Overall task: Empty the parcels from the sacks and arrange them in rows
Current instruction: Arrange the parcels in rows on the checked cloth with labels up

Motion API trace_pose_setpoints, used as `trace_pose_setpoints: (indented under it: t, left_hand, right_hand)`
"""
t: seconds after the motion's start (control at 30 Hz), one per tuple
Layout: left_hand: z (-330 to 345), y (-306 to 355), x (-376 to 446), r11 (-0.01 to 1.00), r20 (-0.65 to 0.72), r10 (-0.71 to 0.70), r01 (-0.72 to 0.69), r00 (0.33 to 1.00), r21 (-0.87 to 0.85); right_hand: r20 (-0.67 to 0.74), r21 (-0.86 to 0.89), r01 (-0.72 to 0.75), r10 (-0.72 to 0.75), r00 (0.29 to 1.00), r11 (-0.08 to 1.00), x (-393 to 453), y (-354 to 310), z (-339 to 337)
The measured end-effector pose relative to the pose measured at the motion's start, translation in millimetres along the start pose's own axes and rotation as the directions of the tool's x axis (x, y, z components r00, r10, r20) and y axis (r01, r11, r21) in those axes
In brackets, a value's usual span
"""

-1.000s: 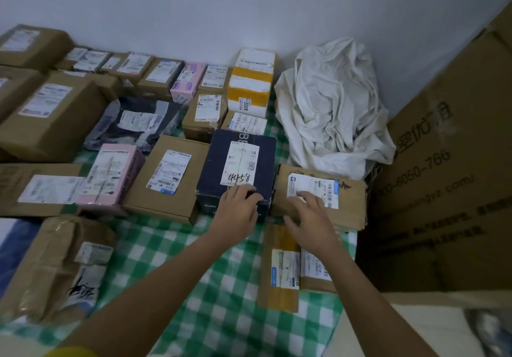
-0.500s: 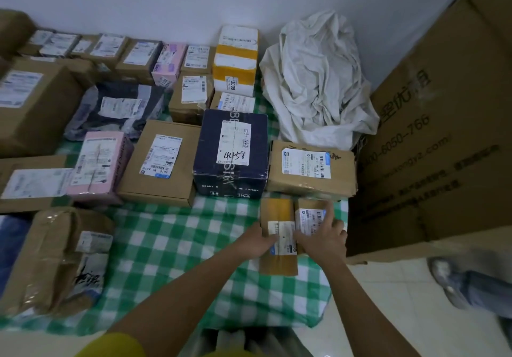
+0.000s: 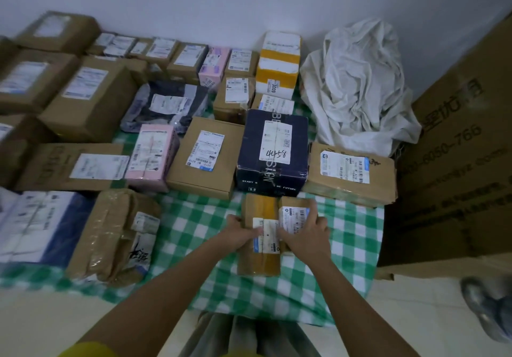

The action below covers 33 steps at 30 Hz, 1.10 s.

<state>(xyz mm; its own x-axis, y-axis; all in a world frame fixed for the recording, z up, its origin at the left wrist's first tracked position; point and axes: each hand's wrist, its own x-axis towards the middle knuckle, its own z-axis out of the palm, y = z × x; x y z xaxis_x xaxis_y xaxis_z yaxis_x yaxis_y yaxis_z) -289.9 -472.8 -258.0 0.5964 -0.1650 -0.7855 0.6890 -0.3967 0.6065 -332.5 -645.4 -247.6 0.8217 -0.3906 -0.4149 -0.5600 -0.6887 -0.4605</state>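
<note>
While rows of parcels already fill the back and left of the cloth (image 3: pixel 194 245), the work is now at the front right. At far left a white-and-blue bag (image 3: pixel 36 223) and a taped brown bundle (image 3: pixel 110 234) begin the front row, with open green check beyond them. Behind, a flat carton (image 3: pixel 69 166), a pink box (image 3: pixel 151 157), a brown box (image 3: pixel 205 157), a navy box (image 3: pixel 273 151) and a wide carton (image 3: pixel 350 173) make a tidy line.

A second ago both hands lay on the navy box and the wide carton; they have since dropped back to two small parcels in front of these. The left hand (image 3: pixel 239 232) is curled around the left edge of the long parcel (image 3: pixel 260 234), thumb on its label. The right hand (image 3: pixel 307 232) lies spread, fingers loosely bent, over the short parcel (image 3: pixel 295 212), which touches the long one's right side; whether it grips or only presses cannot be told. Both parcels lie flat on the cloth, just before the navy box.

Judging by this, the second row is settled and the person is squaring the pair to extend the front row. The gap between the bundle and the pair waits to be filled. At right the sack (image 3: pixel 357 85) lies crumpled against the wall, seemingly emptied, beside a big carton (image 3: pixel 457 162).
</note>
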Motion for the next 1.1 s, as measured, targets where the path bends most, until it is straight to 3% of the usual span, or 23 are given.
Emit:
trace_pose_setpoints:
  t: [0.27, 0.37, 0.43, 0.5, 0.57, 0.63, 0.83, 1.0, 1.1]
  left_hand:
    - [-47, -7, -9, 1.0, -0.029, 0.019, -0.018, 0.999, 0.015]
    - [-61, -10, -16, 0.999, 0.02, 0.034, -0.034, 0.999, 0.013]
    - [-69, -9, -21, 0.999, 0.082, 0.05, -0.049, 0.995, -0.02]
    - [-75, -9, -24, 0.993, 0.112, 0.074, -0.063, 0.991, -0.097]
    - [-80, -7, -26, 0.979, 0.134, 0.105, -0.079, 0.985, -0.186]
    - [-81, -5, -28, 0.977, 0.151, 0.116, -0.085, 0.982, -0.197]
    - [-61, -2, -31, 0.996, 0.097, 0.094, -0.094, 0.991, -0.011]
    - [-44, 2, -27, 0.998, 0.113, 0.057, -0.058, 0.992, 0.01]
    - [-35, 5, -20, 0.996, 0.048, 0.084, -0.085, 0.995, 0.019]
  right_hand:
    - [0.054, -0.012, -0.043, 0.044, 0.998, 0.999, 7, -34, 19]
    - [-0.135, -0.132, 0.161, -0.178, 0.975, 0.978, -3, -32, 19]
    - [-0.187, -0.023, 0.337, -0.336, 0.923, 0.941, -11, -36, 18]
    - [-0.073, 0.197, 0.388, -0.381, 0.922, 0.9, -18, -42, 19]
    - [0.163, 0.486, 0.225, -0.341, 0.926, 0.844, -23, -51, 21]
    - [0.312, 0.594, 0.064, -0.303, 0.9, 0.802, -23, -58, 24]
    - [0.184, 0.326, 0.187, -0.256, 0.949, 0.927, -29, -64, 31]
    - [0.235, 0.376, 0.293, -0.397, 0.887, 0.879, -33, -64, 29]
    - [0.072, 0.241, 0.363, -0.39, 0.918, 0.9, -26, -52, 21]
